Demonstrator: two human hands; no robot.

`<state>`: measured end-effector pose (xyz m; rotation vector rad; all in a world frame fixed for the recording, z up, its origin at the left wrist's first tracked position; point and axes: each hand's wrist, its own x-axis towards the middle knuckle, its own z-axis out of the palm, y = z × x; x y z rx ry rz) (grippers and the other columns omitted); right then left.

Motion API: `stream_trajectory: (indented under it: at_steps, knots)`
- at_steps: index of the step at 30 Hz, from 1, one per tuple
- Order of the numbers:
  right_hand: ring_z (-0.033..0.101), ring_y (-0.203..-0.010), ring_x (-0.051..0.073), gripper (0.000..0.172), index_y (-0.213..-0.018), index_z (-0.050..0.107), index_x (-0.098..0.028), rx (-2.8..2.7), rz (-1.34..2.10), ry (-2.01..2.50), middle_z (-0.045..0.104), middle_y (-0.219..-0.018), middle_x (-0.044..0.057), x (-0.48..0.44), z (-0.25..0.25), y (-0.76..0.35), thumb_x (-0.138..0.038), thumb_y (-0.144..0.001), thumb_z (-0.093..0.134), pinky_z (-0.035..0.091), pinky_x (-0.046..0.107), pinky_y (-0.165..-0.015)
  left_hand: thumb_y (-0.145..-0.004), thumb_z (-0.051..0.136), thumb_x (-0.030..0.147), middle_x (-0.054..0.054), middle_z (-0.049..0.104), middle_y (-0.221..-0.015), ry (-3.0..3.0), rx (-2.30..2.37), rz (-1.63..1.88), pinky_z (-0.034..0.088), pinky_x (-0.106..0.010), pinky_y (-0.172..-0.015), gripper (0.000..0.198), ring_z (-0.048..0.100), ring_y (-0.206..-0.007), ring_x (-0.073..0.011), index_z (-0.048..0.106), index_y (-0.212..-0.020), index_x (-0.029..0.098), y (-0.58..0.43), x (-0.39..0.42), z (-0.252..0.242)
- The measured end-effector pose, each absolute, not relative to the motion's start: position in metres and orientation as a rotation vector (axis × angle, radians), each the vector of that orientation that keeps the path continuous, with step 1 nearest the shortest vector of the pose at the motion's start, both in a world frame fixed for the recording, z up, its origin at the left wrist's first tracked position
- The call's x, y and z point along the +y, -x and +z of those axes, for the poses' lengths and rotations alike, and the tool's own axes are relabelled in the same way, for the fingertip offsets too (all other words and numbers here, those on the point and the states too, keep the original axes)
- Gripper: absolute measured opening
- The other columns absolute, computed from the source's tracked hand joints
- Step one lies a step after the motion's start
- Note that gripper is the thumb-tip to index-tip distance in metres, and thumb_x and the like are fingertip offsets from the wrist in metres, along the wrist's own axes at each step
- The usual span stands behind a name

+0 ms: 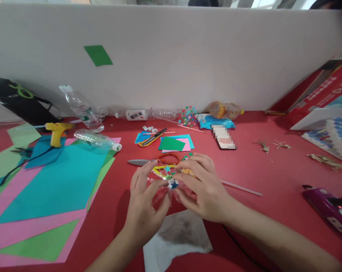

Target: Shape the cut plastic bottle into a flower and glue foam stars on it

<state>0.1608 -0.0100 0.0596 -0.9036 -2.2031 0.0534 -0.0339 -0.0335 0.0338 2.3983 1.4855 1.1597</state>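
Both hands meet over the red table around a clear plastic piece (171,182) decorated with small stars; its exact kind is hard to make out. My left hand (145,204) grips its left side, thumb and index finger curved around it. From the right, my right hand (206,190) has its thumb and fingers closed on the piece, close to a dark blue star (174,184). A light blue star (167,169) and a yellow strip (158,173) show just beyond the fingers. Behind the hands lie scissors (138,162) with red handles, partly covered.
Coloured paper sheets (54,181) and a yellow glue gun (56,134) lie left. A utility knife (153,138), a bag of stars (188,116), plastic bottles (84,109) and a phone (224,138) are farther back. A stained white sheet (182,234) lies in front; a purple device (331,211) is right.
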Motion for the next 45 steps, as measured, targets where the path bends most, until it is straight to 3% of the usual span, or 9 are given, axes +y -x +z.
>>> stream_trajectory:
  at_steps: [7,18,27,32,37,41,45]
  knots:
    - [0.050,-0.104,0.024,0.010,-0.088,0.067,-0.016,-2.154,0.100,0.945,0.064,-0.108,0.010,-0.005,0.075,-0.167,-0.015,-0.086,0.058,0.042,0.043,-0.089,-0.086,0.063,0.018,-0.012,0.046,-0.143,-2.418,1.501,1.175,0.037,-0.059,-0.105,0.006,0.042,-0.133,-0.0329,0.064,-0.089,0.023,0.032,-0.032,0.034]
    - [0.051,-0.107,0.022,0.011,-0.087,0.068,-0.016,-2.159,0.106,1.000,0.063,-0.111,0.009,0.001,0.078,-0.176,-0.017,-0.088,0.057,0.041,0.041,-0.095,-0.084,0.062,0.015,-0.012,0.047,-0.141,-2.405,1.458,1.195,0.038,-0.060,-0.104,0.012,0.044,-0.132,-0.0324,0.062,-0.092,0.024,0.033,-0.033,0.038]
    - [0.056,-0.100,0.020,0.012,-0.087,0.067,-0.017,-2.115,0.027,1.077,0.062,-0.103,0.008,0.014,0.090,-0.197,-0.020,-0.091,0.056,0.041,0.037,-0.091,-0.088,0.056,0.012,-0.009,0.057,-0.131,-2.213,1.398,1.420,0.043,-0.042,-0.100,0.011,0.053,-0.123,-0.0231,0.057,-0.087,0.023,0.043,-0.031,0.040]
    - [0.057,-0.093,0.019,0.013,-0.083,0.067,-0.015,-2.138,0.015,1.132,0.063,-0.099,0.008,0.022,0.101,-0.212,-0.020,-0.090,0.056,0.044,0.034,-0.085,-0.094,0.046,0.017,-0.004,0.063,-0.120,-2.036,1.441,1.480,0.043,-0.038,-0.098,0.018,0.056,-0.117,-0.0191,0.050,-0.078,0.023,0.050,-0.022,0.042]
    - [0.059,-0.090,0.018,0.010,-0.084,0.065,-0.017,-2.263,0.173,1.440,0.066,-0.094,0.005,0.030,0.108,-0.226,-0.022,-0.090,0.058,0.044,0.031,-0.081,-0.094,0.047,0.026,-0.003,0.065,-0.107,-2.091,1.519,1.399,0.046,-0.037,-0.092,0.027,0.061,-0.106,-0.0203,0.051,-0.067,0.023,0.051,-0.010,0.051]
    - [0.060,-0.078,0.017,0.016,-0.076,0.064,-0.017,-2.321,0.210,1.552,0.066,-0.082,0.004,0.040,0.102,-0.237,-0.019,-0.090,0.056,0.040,0.028,-0.066,-0.084,0.059,0.037,-0.004,0.065,-0.104,-2.060,1.618,1.302,0.046,-0.040,-0.091,0.014,0.062,-0.102,-0.0248,0.058,-0.078,0.025,0.045,0.003,0.073]
    - [0.058,-0.073,0.016,0.015,-0.074,0.063,-0.016,-2.336,0.189,1.644,0.066,-0.081,0.005,0.047,0.095,-0.242,-0.011,-0.086,0.055,0.036,0.027,-0.061,-0.084,0.057,0.041,-0.004,0.068,-0.102,-2.003,1.610,1.028,0.045,-0.039,-0.093,0.018,0.062,-0.103,-0.0255,0.062,-0.086,0.024,0.035,0.021,0.108]
